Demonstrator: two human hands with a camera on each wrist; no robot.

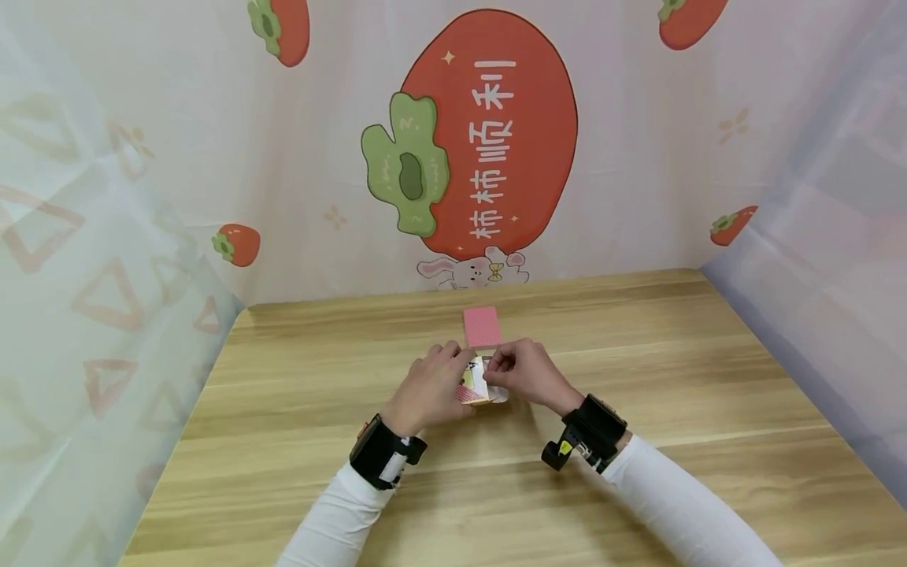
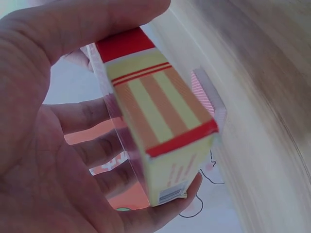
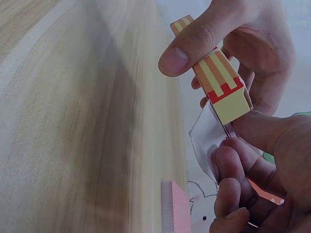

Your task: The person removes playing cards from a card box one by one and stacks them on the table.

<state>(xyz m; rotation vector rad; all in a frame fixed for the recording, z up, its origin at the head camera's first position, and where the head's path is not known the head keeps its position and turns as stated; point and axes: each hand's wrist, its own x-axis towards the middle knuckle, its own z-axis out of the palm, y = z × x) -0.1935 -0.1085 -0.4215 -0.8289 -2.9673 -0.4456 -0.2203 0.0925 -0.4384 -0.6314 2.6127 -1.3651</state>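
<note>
My left hand (image 1: 432,390) grips a small playing card box (image 1: 476,386), thumb on one narrow side and fingers round the other. Yellow and orange stripes with red bands mark the box's narrow side (image 2: 158,104) in the left wrist view; a barcode shows on its end. At the opposite end, a pale flap (image 3: 204,138) sticks out in the right wrist view. My right hand (image 1: 530,372) pinches at this flap end with thumb and curled fingers. The box is held above the table; its inside is hidden.
A pink patterned deck of cards (image 1: 482,327) lies on the wooden table (image 1: 319,441), just beyond the hands. Behind the table hangs a printed curtain (image 1: 609,157), with more fabric at both sides.
</note>
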